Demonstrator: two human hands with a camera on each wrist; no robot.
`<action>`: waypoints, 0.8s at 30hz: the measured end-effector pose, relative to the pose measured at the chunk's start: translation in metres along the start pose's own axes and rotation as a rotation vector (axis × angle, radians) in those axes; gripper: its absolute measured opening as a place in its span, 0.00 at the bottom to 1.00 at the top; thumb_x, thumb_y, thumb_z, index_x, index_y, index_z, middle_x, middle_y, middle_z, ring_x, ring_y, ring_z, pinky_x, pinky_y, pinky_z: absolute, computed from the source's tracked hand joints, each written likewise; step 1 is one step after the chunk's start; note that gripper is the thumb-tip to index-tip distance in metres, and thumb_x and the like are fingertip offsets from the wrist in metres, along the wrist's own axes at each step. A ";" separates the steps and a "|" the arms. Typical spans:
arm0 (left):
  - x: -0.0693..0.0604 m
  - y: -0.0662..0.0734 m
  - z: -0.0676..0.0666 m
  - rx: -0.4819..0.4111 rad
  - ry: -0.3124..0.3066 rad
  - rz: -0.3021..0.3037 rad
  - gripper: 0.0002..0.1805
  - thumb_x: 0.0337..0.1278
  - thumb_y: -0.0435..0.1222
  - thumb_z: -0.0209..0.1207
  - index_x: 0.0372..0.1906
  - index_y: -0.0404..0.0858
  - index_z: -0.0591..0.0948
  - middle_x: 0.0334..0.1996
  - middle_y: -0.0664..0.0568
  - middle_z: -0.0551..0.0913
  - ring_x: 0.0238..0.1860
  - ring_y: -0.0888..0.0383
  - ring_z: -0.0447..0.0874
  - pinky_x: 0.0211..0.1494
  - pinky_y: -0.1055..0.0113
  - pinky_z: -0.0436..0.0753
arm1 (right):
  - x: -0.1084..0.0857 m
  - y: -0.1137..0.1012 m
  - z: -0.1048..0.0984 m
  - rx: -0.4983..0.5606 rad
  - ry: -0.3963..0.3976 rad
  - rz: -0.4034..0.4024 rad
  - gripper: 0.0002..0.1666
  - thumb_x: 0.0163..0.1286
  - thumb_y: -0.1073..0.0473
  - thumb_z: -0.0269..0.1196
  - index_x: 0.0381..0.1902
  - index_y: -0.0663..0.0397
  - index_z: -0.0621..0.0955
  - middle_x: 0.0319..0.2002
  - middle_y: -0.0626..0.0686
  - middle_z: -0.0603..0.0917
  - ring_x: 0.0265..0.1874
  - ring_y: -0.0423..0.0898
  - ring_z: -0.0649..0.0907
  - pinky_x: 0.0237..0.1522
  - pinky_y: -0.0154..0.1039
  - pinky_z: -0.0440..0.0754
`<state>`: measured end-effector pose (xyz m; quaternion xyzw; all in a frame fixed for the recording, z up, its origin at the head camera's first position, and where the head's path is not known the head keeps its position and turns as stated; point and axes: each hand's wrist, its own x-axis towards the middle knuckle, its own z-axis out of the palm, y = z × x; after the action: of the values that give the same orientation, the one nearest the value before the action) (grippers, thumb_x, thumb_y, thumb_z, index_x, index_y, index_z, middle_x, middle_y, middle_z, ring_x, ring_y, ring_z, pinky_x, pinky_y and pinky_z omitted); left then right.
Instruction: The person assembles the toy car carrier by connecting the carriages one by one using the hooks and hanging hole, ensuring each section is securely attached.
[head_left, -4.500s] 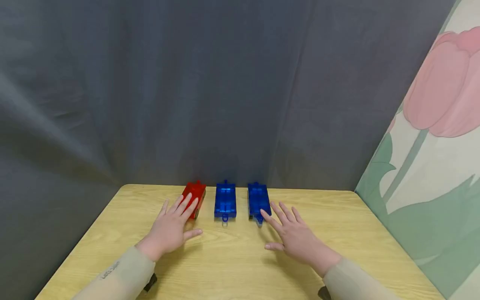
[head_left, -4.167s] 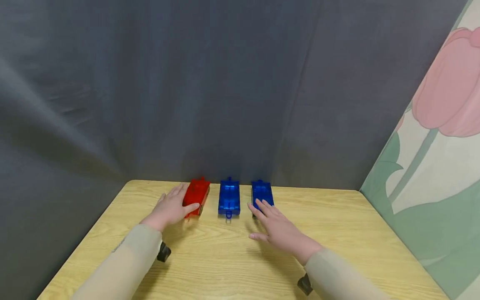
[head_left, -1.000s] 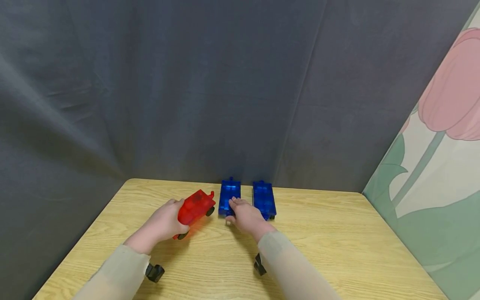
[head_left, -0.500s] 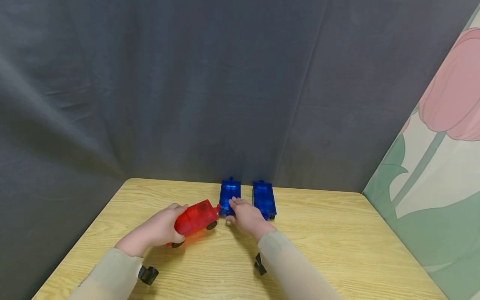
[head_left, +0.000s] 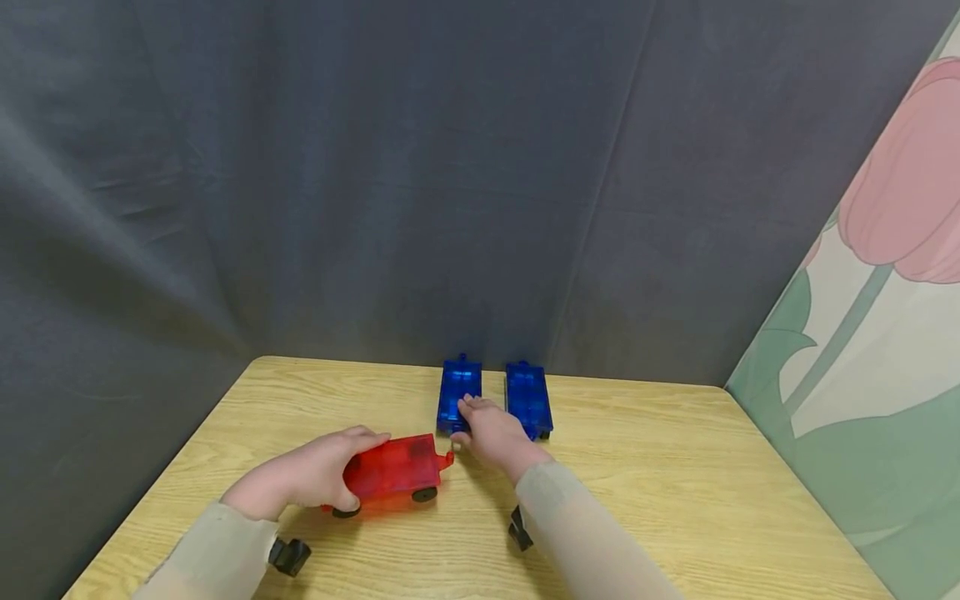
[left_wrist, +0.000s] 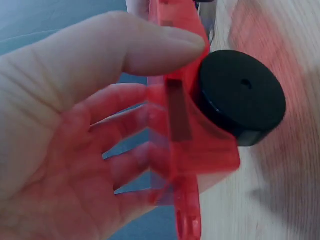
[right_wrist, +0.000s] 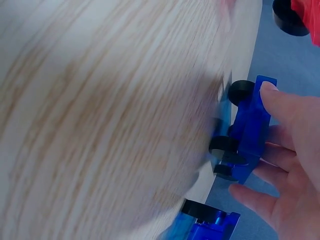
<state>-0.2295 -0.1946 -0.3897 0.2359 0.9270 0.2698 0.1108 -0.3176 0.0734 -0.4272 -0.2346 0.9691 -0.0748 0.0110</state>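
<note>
A translucent red toy wagon (head_left: pixel 397 465) with black wheels lies crosswise in my left hand (head_left: pixel 315 475). In the left wrist view its wheel (left_wrist: pixel 242 95) stands out beside my thumb, with my other fingers behind the red body; it appears lifted slightly off the table. My right hand (head_left: pixel 495 435) holds the near end of the middle blue toy wagon (head_left: pixel 460 383), thumb and fingers around it in the right wrist view. The red hook (head_left: pixel 447 458) sits close to my right thumb; contact with the blue loop is hidden there.
A second blue toy wagon (head_left: pixel 528 398) stands just right of the held one, beside my right hand. The light wood table (head_left: pixel 637 483) ends at a dark curtain (head_left: pixel 420 183) behind. A flower-patterned panel (head_left: pixel 885 358) borders the right side.
My left hand first reached over the red wagon, then gripped it, turned it crosswise and drew it nearer. My right hand moved from the right blue wagon to the middle one and stays there.
</note>
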 end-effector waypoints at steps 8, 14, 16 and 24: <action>-0.004 -0.001 -0.001 -0.004 -0.061 -0.032 0.49 0.30 0.24 0.76 0.69 0.41 0.72 0.59 0.52 0.74 0.55 0.48 0.71 0.51 0.50 0.80 | -0.001 0.001 0.002 -0.002 0.008 -0.009 0.39 0.72 0.42 0.60 0.74 0.53 0.67 0.73 0.53 0.64 0.72 0.51 0.63 0.68 0.49 0.64; -0.008 -0.008 -0.002 -0.011 -0.097 -0.031 0.49 0.30 0.20 0.73 0.68 0.41 0.72 0.58 0.53 0.74 0.53 0.49 0.71 0.52 0.49 0.78 | 0.000 0.002 0.002 -0.010 0.006 -0.018 0.39 0.72 0.42 0.60 0.74 0.53 0.66 0.74 0.52 0.63 0.72 0.51 0.63 0.68 0.49 0.64; -0.010 -0.010 -0.002 -0.026 -0.102 -0.054 0.49 0.30 0.19 0.72 0.68 0.43 0.73 0.59 0.52 0.73 0.53 0.49 0.71 0.53 0.49 0.77 | 0.000 0.002 0.001 -0.015 0.004 -0.021 0.39 0.72 0.42 0.59 0.74 0.53 0.67 0.74 0.53 0.64 0.72 0.51 0.63 0.68 0.49 0.64; -0.015 -0.012 -0.003 -0.066 -0.133 -0.137 0.50 0.30 0.17 0.71 0.67 0.49 0.74 0.62 0.51 0.72 0.56 0.47 0.70 0.53 0.46 0.79 | -0.002 -0.001 -0.002 -0.014 -0.006 -0.022 0.38 0.72 0.43 0.60 0.73 0.55 0.67 0.73 0.54 0.64 0.72 0.52 0.64 0.68 0.49 0.64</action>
<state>-0.2223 -0.2120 -0.3932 0.1858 0.9221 0.2758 0.1979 -0.3157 0.0735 -0.4248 -0.2458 0.9669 -0.0673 0.0113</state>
